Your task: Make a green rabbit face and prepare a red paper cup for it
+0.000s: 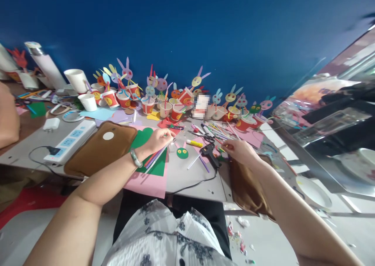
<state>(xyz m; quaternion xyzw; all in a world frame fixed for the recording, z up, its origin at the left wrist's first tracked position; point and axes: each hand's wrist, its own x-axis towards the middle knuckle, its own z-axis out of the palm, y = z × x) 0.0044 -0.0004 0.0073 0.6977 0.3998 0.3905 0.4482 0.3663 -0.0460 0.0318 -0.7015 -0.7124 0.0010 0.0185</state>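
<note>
My left hand [159, 141], with a bracelet at the wrist, is closed in a pinch over the green paper [158, 170]. Thin coloured sticks [156, 158], white, purple and red, run from under its fingers toward me. My right hand [241, 150] is pinched shut beside the black glue gun [210, 152]; whatever its fingertips hold is too small to make out. Between the hands lies a round green paper face [182, 153] with yellow eyes and pink ears. Near it are a yellow tube [195, 143] and black-handled scissors [208, 138].
Red and white paper cups [148, 105] with paper rabbit heads line the blue wall. A power strip [70, 140] and a brown cushion-like pad [99, 149] lie at left. Another brown pad [249, 184] overhangs the front edge at right. A person's arm [7, 115] shows at far left.
</note>
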